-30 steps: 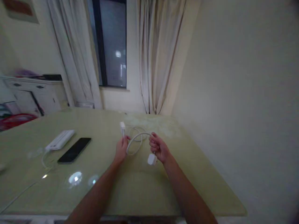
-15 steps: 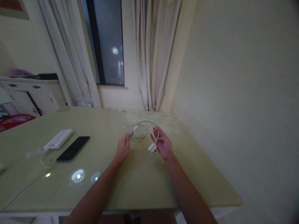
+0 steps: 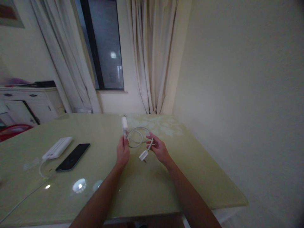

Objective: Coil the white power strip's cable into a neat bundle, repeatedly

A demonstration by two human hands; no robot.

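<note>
A white power cord (image 3: 136, 146) hangs in loose loops between my two hands above the table. My left hand (image 3: 123, 151) is closed on the cord, near a white block-shaped end (image 3: 124, 123) that sticks up past the fingertips. My right hand (image 3: 158, 148) pinches the cord near its other end, with some fingers spread. From there a white plug (image 3: 143, 155) with metal prongs dangles to the left, over the tabletop.
On the pale green table (image 3: 152, 190), a white power bank (image 3: 57, 148) with a white cable (image 3: 26, 197) lies left, beside a dark phone (image 3: 73, 157). A wall (image 3: 237, 110) borders the table's right side. A red chair back (image 3: 15, 131) stands far left.
The white block end has swung upright above my left hand. My right hand and the plug have shifted left, and the prongs now show. The view has tilted slightly.
</note>
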